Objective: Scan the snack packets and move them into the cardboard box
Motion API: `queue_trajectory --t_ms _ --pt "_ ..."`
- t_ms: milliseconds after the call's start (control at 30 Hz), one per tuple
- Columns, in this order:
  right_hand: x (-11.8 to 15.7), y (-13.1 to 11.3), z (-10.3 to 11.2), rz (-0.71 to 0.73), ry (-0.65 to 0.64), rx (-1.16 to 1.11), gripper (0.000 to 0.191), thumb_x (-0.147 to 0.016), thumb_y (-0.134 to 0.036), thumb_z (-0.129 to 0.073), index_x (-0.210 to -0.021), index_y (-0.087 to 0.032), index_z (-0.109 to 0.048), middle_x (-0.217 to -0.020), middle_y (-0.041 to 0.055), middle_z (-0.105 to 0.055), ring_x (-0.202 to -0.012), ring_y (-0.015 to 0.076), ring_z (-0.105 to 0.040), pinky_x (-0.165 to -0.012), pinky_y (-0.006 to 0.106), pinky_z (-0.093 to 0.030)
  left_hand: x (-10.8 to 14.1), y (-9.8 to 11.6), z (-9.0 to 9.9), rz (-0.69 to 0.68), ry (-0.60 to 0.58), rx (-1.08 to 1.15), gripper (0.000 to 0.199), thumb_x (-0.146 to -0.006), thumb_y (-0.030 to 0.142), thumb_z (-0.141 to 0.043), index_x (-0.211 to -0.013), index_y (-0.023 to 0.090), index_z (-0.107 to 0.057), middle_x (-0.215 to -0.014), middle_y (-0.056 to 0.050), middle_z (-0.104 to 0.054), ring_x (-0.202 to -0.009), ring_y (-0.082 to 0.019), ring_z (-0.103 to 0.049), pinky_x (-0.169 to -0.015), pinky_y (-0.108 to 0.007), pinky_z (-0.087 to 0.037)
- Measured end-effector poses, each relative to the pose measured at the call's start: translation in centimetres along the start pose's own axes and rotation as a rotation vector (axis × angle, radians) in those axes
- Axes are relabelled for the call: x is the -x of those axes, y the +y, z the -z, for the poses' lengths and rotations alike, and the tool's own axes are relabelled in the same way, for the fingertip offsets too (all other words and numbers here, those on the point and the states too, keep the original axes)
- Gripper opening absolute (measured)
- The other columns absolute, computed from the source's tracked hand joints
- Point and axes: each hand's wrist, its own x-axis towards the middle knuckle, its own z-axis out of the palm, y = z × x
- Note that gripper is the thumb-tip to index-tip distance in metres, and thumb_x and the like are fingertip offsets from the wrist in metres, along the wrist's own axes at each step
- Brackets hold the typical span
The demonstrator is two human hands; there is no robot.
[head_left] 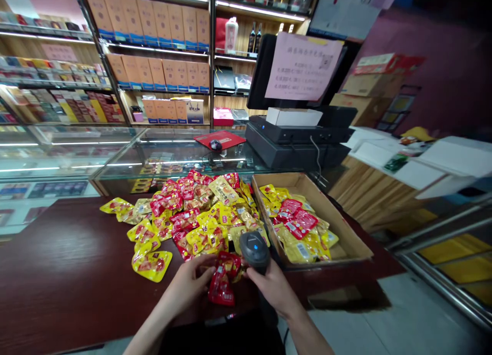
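Note:
My right hand (277, 289) is wrapped round a dark grey handheld barcode scanner (253, 247) with a small blue light on its head. Just left of it, my left hand (192, 280) pinches a red snack packet (222, 288) at the table's near edge, thumb and fingers closed at the packet's left side. Another red packet overlaps this one. Beyond both hands spreads a heap of red, yellow and gold snack packets (209, 232). To the right, an open cardboard box (348, 244) holds several more packets, yellow and gold with red ones on top.
The dark red wooden table (69, 262) extends left. Behind it stands a glass counter (126, 150) with a mouse (216, 144) on a red mat (230, 138). A monitor (263, 73) with a pink paper sheet is at the back right. Boxed goods fill the shelves.

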Motion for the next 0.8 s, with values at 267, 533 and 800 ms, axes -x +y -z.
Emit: queue_trajectory --t_ms 267,533,800 --pt "-0.1 -1.4 -0.4 -0.148 -0.089 -0.343 0.027 -0.064 -0.027 -0.073 -0.089 -0.018 -0.067 -0.098 0.0057 -0.067 -0.096 0.0228 -0.061 -0.081 0.041 -0.052 -0.1 -0.4 -0.8 0.045 0.039 0.093 0.048 -0.070 0.037 -0.068 -0.113 0.017 -0.062 -0.097 -0.010 -0.069 -0.081 -0.021 -0.064 -0.059 -0.026 -0.050" --pt "-0.5 -2.1 -1.3 -0.198 -0.207 -0.477 0.024 -0.065 -0.023 -0.071 -0.087 -0.016 -0.067 -0.094 0.0061 -0.069 -0.091 0.0220 -0.064 -0.083 0.039 -0.050 0.3 0.2 -1.0 0.024 0.046 0.089 0.048 -0.063 0.033 -0.075 -0.108 0.018 -0.065 -0.090 -0.007 -0.070 -0.081 -0.022 -0.063 -0.064 -0.026 -0.048" --pt "-0.8 -4.3 -4.2 -0.181 -0.368 -0.325 0.024 -0.060 -0.019 -0.070 -0.084 -0.016 -0.069 -0.087 0.0039 -0.070 -0.086 0.0200 -0.064 -0.085 0.035 -0.047 0.1 0.3 -0.7 0.021 0.002 0.137 0.040 -0.067 0.037 -0.072 -0.099 0.017 -0.059 -0.085 -0.007 -0.068 -0.071 -0.018 -0.063 -0.053 -0.024 -0.048"
